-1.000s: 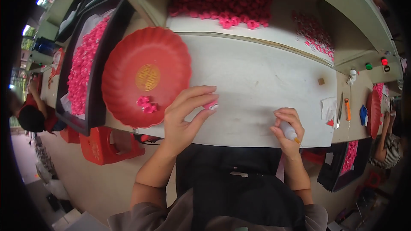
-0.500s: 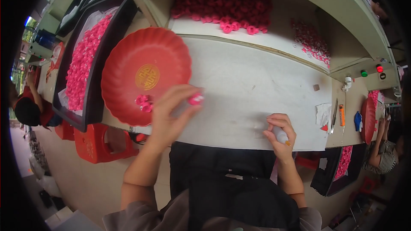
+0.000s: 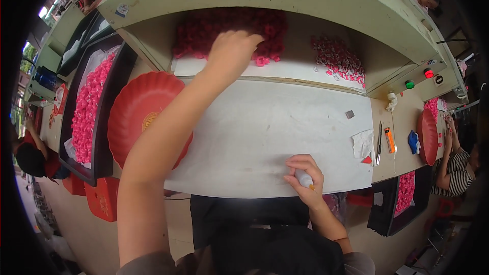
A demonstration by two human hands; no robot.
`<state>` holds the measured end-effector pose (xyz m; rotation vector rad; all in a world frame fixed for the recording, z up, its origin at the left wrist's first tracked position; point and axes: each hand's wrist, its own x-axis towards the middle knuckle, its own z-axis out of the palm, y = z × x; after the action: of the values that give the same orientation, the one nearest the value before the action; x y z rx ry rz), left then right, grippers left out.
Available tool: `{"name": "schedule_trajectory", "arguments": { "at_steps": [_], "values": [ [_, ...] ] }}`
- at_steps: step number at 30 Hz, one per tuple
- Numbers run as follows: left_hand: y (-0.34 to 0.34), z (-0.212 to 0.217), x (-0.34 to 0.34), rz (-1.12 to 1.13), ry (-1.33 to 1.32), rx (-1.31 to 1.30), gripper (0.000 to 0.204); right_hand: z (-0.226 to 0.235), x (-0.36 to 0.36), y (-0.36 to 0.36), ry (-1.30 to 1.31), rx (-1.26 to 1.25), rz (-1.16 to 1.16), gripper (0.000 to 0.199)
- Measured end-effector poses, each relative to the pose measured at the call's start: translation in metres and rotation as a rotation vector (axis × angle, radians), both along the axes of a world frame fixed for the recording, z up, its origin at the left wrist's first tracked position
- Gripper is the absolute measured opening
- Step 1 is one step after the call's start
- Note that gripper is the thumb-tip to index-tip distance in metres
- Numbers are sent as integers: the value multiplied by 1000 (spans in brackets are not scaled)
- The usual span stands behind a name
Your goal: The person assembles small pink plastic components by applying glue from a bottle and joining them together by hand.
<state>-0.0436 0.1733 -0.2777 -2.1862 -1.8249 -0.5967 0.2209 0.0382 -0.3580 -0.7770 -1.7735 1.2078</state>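
Left hand (image 3: 232,51) is stretched far forward, up at the back of the bench, with its curled fingers down on the heap of dark pink pieces (image 3: 204,33) that fills the recess under the shelf. From above only the back of the hand shows, so whether the fingers have closed on any piece cannot be told. The pieces are small, ring-like and rosy red, piled loosely in deep shadow; a few at the front edge of the heap catch the light and look brighter pink.

Right hand (image 3: 304,175) sits at the near edge of the white work mat (image 3: 265,132), fingers wrapped round a small pale bottle (image 3: 304,178) with an orange tip that pokes out toward the person.

Off to the left, a round red plate (image 3: 137,112) lies half under the reaching forearm. Beyond it stands a black tray (image 3: 104,142) heaped with lighter pink pieces. A smaller scatter of pink-and-white pieces (image 3: 338,58) lies further right in the same recess.
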Motion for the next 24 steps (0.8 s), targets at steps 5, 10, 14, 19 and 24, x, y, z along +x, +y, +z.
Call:
{"name": "schedule_trajectory", "arguments": {
  "at_steps": [5, 10, 14, 19, 24],
  "values": [
    [94, -51, 33, -136, 178, 286, 17, 1, 0, -1, 46, -33, 2, 27],
    [119, -69, 72, 150, 355, 282, 19, 2, 0, 2, 60, -48, 3, 28],
    [128, -75, 90, 348, 318, 507, 22, 7, 0, -2, 73, -101, -29, 27],
    [86, -50, 71, 63, -64, 308, 19, -6, -2, -2, 134, -4, -39, 39],
    [-28, -13, 71, -195, -1229, -93, 24, -2, 2, 1, 336, -159, -16, 39]
  ]
}}
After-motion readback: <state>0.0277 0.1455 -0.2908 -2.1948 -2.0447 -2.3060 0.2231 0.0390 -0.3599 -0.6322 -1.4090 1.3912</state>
